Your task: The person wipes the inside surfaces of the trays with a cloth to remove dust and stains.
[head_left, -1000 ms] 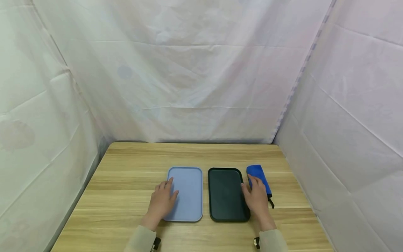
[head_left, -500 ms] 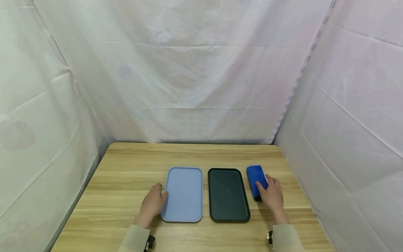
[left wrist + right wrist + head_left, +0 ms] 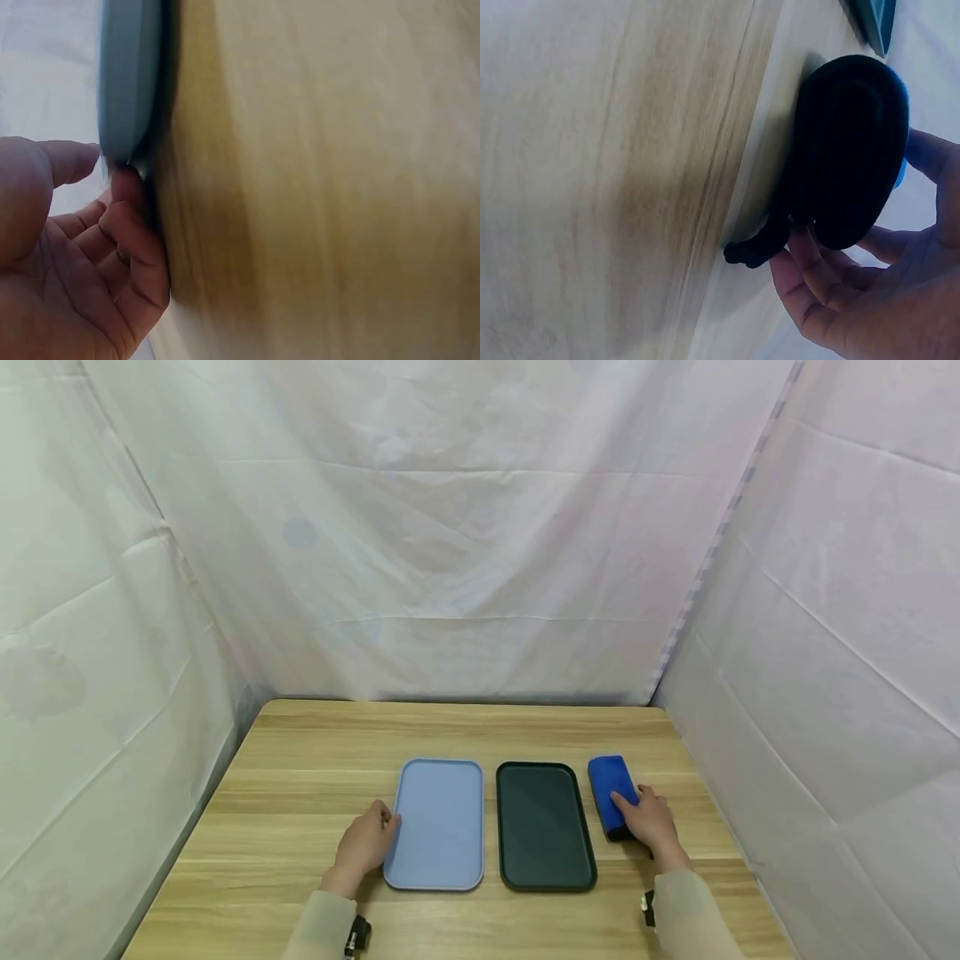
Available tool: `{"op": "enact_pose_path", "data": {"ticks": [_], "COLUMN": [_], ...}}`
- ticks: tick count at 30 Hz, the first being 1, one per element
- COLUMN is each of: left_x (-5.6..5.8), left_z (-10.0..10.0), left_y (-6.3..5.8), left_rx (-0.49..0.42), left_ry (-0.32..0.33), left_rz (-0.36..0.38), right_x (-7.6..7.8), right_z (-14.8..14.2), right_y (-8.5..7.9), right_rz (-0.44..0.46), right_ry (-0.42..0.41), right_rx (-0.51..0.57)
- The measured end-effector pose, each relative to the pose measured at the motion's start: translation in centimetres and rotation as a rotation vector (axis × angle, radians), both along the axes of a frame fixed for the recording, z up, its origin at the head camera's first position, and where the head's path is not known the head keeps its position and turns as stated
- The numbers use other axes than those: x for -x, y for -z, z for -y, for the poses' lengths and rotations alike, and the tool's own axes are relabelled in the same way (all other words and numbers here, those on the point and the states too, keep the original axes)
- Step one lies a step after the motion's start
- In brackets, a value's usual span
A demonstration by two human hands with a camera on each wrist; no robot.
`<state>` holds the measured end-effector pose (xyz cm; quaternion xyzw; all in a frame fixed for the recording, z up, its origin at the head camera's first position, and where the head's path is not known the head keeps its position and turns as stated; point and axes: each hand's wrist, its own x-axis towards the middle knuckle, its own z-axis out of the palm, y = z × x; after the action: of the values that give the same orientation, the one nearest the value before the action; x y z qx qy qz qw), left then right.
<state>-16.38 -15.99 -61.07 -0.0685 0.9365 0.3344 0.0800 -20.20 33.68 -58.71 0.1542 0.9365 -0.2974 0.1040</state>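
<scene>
A light blue tray [image 3: 438, 824] lies flat on the table, left of a dark green tray [image 3: 546, 827]. My left hand [image 3: 365, 838] pinches the light blue tray's left edge. In the left wrist view its thumb is at the upper side of the tray's rim [image 3: 133, 82], with curled fingers [image 3: 139, 244] at the underside. To the right of the green tray lies a blue fabric roll [image 3: 609, 781] with a black end. My right hand [image 3: 651, 820] holds it from the right, thumb on top. The right wrist view shows the roll's dark end [image 3: 851, 150], a short strap and fingers [image 3: 817, 281] around the lower side.
The wooden table [image 3: 300, 768] carries both trays and the roll, with a narrow gap between the trays. White cloth hangs [image 3: 465, 543] behind the table and on both sides. Each wrist wears a small black device, seen near the beige sleeves [image 3: 322, 927].
Both hands have moved outward: the left from over the light blue tray to its left edge, the right from the roll's left to its right side. The left fingers have curled at the tray.
</scene>
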Motion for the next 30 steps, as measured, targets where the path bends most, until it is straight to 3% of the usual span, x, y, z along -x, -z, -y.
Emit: {"op": "enact_pose_path", "data": {"ticks": [15, 22, 30], "left_x": [-0.1, 0.2, 0.1], "left_z": [0.1, 0.1, 0.0], "left_y": [0.1, 0.0, -0.3], "left_rx": [0.048, 0.054, 0.053], "left_ry": [0.023, 0.033, 0.041], "left_rz": [-0.011, 0.006, -0.009], "right_x": [0.9, 0.9, 0.3], "right_z": [-0.8, -0.5, 0.2], "right_y": [1.3, 1.4, 0.6], "right_rz": [0.061, 0.043, 0.008], "right_ry": [0.046, -0.002, 0.004], "right_rx": [0.199, 0.186, 0.135]}}
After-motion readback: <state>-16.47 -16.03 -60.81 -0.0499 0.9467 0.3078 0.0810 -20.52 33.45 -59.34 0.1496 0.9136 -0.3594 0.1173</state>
